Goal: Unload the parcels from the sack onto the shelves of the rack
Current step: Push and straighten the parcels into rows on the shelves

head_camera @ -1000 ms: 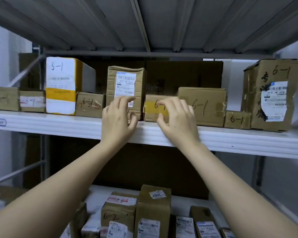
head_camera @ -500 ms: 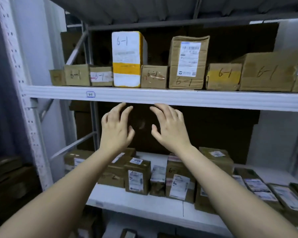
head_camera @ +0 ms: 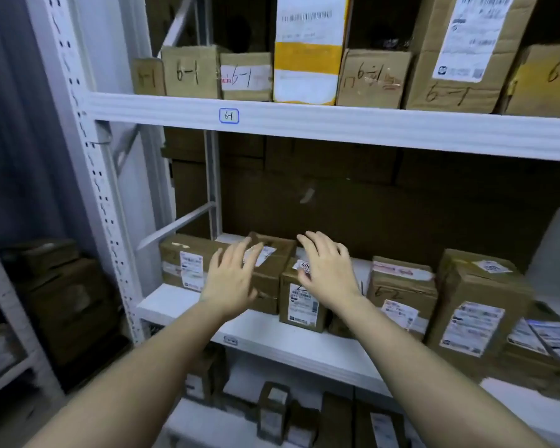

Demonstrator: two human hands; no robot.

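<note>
White rack (head_camera: 304, 124), brown labelled parcels (head_camera: 401, 286), left hand (head_camera: 228, 282), right hand (head_camera: 328, 273), fingers spread, empty

Two bare forearms reach up from the bottom edge, one on each side of the small blue-bordered tag (head_camera: 229, 116) on the shelf beam above them. Neither arm shows a sleeve, cuff, watch, bracelet or strap. The left hand (head_camera: 228, 281), below and just left of the tag, wears no glove and no ring. The right hand (head_camera: 328, 273), below and to the tag's right, is likewise ungloved and ringless. Fingernails look short and unpainted, though the blur hides finer detail.
</note>
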